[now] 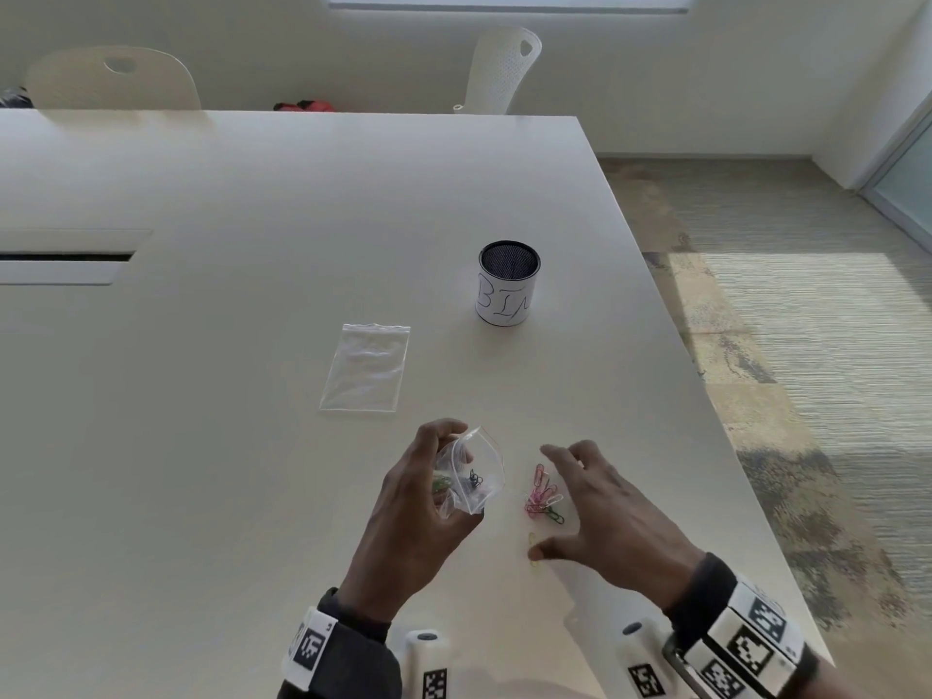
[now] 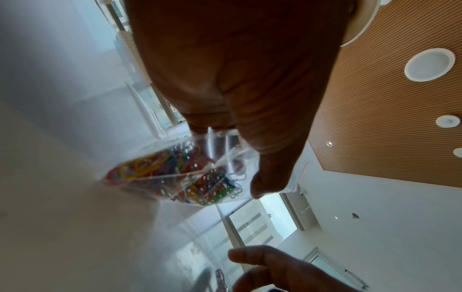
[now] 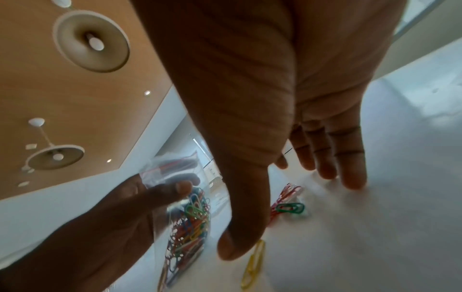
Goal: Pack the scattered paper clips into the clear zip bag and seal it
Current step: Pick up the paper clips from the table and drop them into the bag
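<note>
My left hand (image 1: 423,491) grips a clear zip bag (image 1: 471,474) just above the white table (image 1: 201,446). The bag (image 2: 180,170) holds many coloured paper clips and its mouth is open at the top. A small heap of pink, white and green paper clips (image 1: 543,496) lies on the table to the right of the bag. My right hand (image 1: 595,517) hovers over that heap with fingers spread and holds nothing. Its thumb rests by a yellow clip (image 3: 255,262). The loose clips (image 3: 287,201) lie under its fingers.
A second, empty clear zip bag (image 1: 367,368) lies flat farther back. A black mesh cup labelled BIN (image 1: 507,284) stands behind and to the right. The table's right edge (image 1: 706,396) runs close to my right hand. Two chairs stand at the far side.
</note>
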